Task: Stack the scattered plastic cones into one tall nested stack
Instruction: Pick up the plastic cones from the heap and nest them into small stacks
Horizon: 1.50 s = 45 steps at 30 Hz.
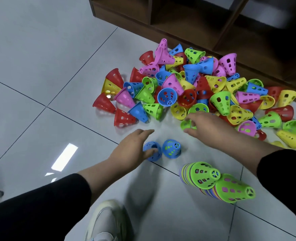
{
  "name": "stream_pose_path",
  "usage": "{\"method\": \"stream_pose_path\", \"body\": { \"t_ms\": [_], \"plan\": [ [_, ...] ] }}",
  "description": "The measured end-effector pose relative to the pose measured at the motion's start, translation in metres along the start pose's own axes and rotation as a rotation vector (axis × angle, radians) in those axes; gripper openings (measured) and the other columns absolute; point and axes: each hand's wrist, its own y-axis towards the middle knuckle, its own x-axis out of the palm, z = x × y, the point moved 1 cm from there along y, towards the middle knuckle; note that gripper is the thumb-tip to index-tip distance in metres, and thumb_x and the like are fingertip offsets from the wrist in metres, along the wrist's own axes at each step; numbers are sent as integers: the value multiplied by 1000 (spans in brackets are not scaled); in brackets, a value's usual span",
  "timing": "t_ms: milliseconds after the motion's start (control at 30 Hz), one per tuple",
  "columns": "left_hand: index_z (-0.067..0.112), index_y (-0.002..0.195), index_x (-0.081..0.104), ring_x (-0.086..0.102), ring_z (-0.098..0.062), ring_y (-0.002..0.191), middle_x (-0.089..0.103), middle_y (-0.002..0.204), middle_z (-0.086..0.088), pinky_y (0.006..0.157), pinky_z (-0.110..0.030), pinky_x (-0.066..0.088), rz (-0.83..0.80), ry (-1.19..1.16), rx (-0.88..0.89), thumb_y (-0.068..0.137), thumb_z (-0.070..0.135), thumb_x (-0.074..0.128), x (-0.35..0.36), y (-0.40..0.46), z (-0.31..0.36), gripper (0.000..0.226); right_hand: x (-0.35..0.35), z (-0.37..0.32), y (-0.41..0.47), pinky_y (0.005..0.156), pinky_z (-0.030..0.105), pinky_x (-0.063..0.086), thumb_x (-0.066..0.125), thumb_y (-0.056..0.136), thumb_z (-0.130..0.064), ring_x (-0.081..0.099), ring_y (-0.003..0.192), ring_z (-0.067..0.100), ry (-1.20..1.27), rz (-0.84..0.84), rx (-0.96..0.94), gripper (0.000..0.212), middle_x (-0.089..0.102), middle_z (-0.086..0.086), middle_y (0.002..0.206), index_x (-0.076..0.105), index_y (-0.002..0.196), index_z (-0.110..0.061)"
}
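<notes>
A big heap of perforated plastic cones [201, 91] in red, yellow, green, blue and pink lies on the floor ahead. Two blue cones stand apart in front of it; my left hand [131, 148] has its fingers on the left blue cone [152, 152], while the right blue cone [172, 148] stands free beside it. My right hand [204, 126] reaches to the heap's near edge, its fingers round a small green cone [186, 124]. Two nested stacks topped by green cones [204, 174] [234, 188] stand close by at the lower right.
A dark wooden shelf unit [187, 16] runs behind the heap. The floor is glossy grey tile [39, 84] with dark grout lines. My light shoe [107, 221] shows at the bottom centre, and another shoe tip at the left edge.
</notes>
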Motion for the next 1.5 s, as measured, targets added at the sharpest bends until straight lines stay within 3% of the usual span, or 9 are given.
{"method": "stream_pose_path", "body": {
  "t_ms": [100,267,400,567,700,867,1067,1267,1500],
  "plan": [
    [36,144,33,63,-19,91,66,103,5,79,-33,50,180,-53,-156,93,52,57,-14,0,-25,59,-4,26,-1,74,38,50,66,91,-32,59,95,30,-47,203,43,43,57,5,106,51,129,-21],
    [30,145,32,68,-29,81,71,94,-6,77,-42,57,169,-139,-328,95,46,56,-26,43,-46,59,14,61,9,55,37,47,58,89,-9,52,69,29,-303,35,105,70,45,4,85,24,146,-32],
    [23,131,49,69,-28,71,72,88,-7,70,-42,59,155,-264,-418,97,34,54,-23,76,-50,37,24,67,23,58,34,40,59,87,-3,58,83,31,-343,4,87,57,50,7,94,45,139,-21],
    [19,131,54,69,-32,77,71,93,-11,71,-45,60,142,-178,-426,95,35,58,-22,93,-49,40,22,64,33,65,38,49,58,95,-19,58,89,32,-310,19,109,17,43,5,87,61,110,-10],
    [12,121,59,69,-28,60,68,83,-8,61,-46,61,99,-321,-490,100,26,53,-22,93,-39,26,17,58,27,71,34,40,58,96,-38,57,101,34,-144,59,95,38,55,13,110,61,121,-9],
    [16,112,54,71,-30,61,68,92,-9,55,-54,59,170,-462,-481,103,39,41,-31,70,-19,28,-3,41,5,64,31,27,69,84,-51,47,80,21,162,252,110,41,46,-1,91,46,91,-18],
    [19,86,44,55,-16,59,59,79,-1,47,-20,45,301,-452,-316,91,41,65,-41,12,-6,30,-22,3,-17,59,31,31,73,80,-54,47,70,16,207,30,41,52,47,-8,81,43,112,-26],
    [32,135,42,60,-18,89,60,106,4,78,-31,46,-28,-38,-45,83,42,72,-45,-5,5,61,-1,-24,-16,86,35,46,69,84,-52,56,115,29,-154,-260,-105,78,59,8,127,32,146,-23],
    [27,151,34,55,-26,118,51,136,-4,88,-29,42,-216,259,65,83,40,73,-10,12,20,80,25,-35,5,95,41,49,72,81,-54,55,118,31,-157,-360,-28,81,59,12,128,41,141,-11]
  ]
}}
